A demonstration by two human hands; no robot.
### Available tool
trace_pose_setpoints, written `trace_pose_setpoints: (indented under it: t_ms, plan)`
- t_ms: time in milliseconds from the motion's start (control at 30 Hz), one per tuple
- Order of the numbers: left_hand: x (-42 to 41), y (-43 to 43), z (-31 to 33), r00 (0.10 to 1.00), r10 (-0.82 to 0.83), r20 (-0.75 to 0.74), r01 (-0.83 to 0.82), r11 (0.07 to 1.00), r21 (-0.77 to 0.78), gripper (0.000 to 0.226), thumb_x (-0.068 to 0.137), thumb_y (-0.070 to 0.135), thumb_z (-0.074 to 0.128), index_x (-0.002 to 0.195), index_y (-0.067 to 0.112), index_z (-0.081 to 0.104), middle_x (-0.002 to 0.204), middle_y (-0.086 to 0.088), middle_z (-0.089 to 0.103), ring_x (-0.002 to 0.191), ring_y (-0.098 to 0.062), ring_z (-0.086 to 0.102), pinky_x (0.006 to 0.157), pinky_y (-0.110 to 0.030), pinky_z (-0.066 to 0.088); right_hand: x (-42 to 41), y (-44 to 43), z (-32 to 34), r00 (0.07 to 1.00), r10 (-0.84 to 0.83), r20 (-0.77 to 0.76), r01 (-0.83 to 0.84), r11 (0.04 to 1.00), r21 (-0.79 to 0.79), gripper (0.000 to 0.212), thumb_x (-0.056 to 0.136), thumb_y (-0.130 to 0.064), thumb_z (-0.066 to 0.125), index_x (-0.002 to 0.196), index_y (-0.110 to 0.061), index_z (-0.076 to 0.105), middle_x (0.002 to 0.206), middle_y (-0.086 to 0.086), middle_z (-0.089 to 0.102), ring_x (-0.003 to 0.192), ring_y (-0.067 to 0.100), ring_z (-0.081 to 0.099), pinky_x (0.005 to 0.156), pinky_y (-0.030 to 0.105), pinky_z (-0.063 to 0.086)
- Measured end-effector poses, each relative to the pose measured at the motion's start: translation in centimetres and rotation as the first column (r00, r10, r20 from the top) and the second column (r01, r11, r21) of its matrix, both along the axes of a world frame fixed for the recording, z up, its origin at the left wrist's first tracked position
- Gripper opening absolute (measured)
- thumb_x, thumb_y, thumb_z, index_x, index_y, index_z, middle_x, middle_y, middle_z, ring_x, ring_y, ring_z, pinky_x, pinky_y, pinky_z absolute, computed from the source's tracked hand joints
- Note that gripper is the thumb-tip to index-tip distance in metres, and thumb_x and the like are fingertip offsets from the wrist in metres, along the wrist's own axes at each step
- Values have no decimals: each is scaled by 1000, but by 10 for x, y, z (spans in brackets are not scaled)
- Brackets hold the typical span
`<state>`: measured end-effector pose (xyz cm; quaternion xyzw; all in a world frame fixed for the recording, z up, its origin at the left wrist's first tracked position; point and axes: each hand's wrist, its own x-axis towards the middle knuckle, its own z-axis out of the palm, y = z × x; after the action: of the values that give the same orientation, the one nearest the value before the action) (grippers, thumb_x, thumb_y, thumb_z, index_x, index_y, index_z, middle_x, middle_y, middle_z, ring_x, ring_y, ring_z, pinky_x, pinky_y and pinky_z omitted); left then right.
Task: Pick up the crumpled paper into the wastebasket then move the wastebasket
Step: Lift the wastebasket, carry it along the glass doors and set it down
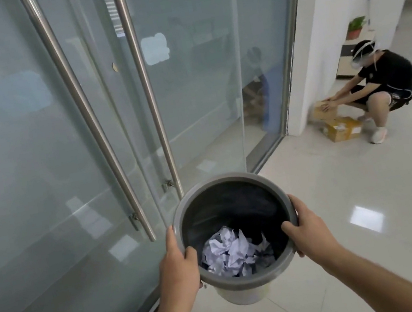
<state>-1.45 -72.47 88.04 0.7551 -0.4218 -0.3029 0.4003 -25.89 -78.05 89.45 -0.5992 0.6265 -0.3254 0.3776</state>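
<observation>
A round wastebasket [220, 183] with a grey rim, dark inside and pale outer wall is held in front of me above the tiled floor. Several pieces of crumpled white paper [230, 253] lie in its bottom. My left hand [176, 260] grips the rim on the left side, thumb inside. My right hand [305, 223] grips the rim on the right side, thumb inside. The basket's base is partly hidden by its own rim.
Frosted glass doors [34, 158] with long steel handles [87, 116] stand right behind the basket and to the left. A person [384, 80] crouches at the right by cardboard boxes [340, 126] beside a white pillar [316, 40]. Glossy floor tiles [358, 197] stretch to the right.
</observation>
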Motion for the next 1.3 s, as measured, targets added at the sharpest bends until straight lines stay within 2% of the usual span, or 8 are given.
trace_pose_setpoints:
  t_ms: [233, 333, 433, 633, 833, 1000, 1133, 1300]
  plan:
    - [2, -55, -32, 1000, -5, -7, 5, 1000, 13, 64, 95, 17, 45, 151, 37, 21, 98, -16, 67, 55, -26, 65, 38, -28, 52, 4, -56, -25, 1000, -10, -21, 11, 1000, 25, 57, 79, -9, 48, 126, -40, 44, 82, 7, 67, 56, 29, 61, 40, 34, 52]
    - [-3, -73, -62, 999, 33, 26, -34, 999, 26, 66, 94, 20, 45, 149, 41, 15, 110, -17, 67, 77, -34, 70, 58, -45, 62, 3, -78, -55, 999, -9, -43, 11, 999, 36, 57, 81, -8, 49, 125, -42, 42, 81, 0, 65, 57, 24, 59, 47, 35, 52]
    - [-9, -89, -110, 997, 58, 45, -61, 996, 72, 69, 92, 23, 46, 147, 45, 11, 122, -17, 65, 91, -40, 68, 73, -56, 60, 1, -96, -103, 998, -7, -64, 12, 997, 75, 59, 81, -9, 50, 126, -45, 39, 84, -7, 64, 67, 24, 61, 59, 43, 57]
    - [-21, -109, -261, 991, 44, 125, -61, 989, 137, 68, 95, 15, 48, 154, 28, 18, 116, -23, 67, 96, -42, 65, 81, -46, 55, -4, -110, -261, 996, -46, -79, 59, 985, 161, 61, 81, -10, 49, 129, -45, 36, 84, -6, 63, 73, 27, 62, 62, 46, 58]
    - [-33, -95, -476, 993, 9, 114, -35, 973, 227, 66, 95, 16, 46, 152, 33, 18, 114, -21, 68, 92, -41, 67, 79, -52, 59, -18, -97, -476, 990, -46, -136, 79, 966, 245, 61, 81, -9, 48, 134, -37, 37, 88, 6, 66, 70, 24, 62, 58, 35, 52]
    - [-40, -86, -641, 996, 25, 84, -47, 962, 270, 65, 93, 17, 47, 151, 33, 21, 113, -22, 68, 91, -42, 67, 79, -54, 59, -22, -87, -637, 990, -38, -139, 78, 951, 299, 59, 81, -9, 47, 131, -39, 38, 85, 2, 65, 69, 20, 63, 56, 39, 56]
    - [-41, -88, -729, 996, 30, 86, -51, 966, 254, 66, 93, 16, 48, 152, 30, 22, 111, -22, 68, 94, -42, 66, 82, -49, 57, -22, -89, -719, 988, -47, -148, 88, 954, 288, 60, 81, -9, 47, 132, -38, 37, 84, 1, 64, 68, 17, 62, 57, 35, 54]
    - [-33, -92, -775, 996, 12, 86, -32, 971, 236, 64, 93, 17, 48, 151, 30, 22, 104, -22, 69, 87, -41, 65, 78, -48, 57, -18, -94, -763, 979, -19, -201, 82, 948, 309, 57, 81, -12, 46, 130, -39, 33, 78, -2, 61, 63, 27, 64, 57, 48, 60]
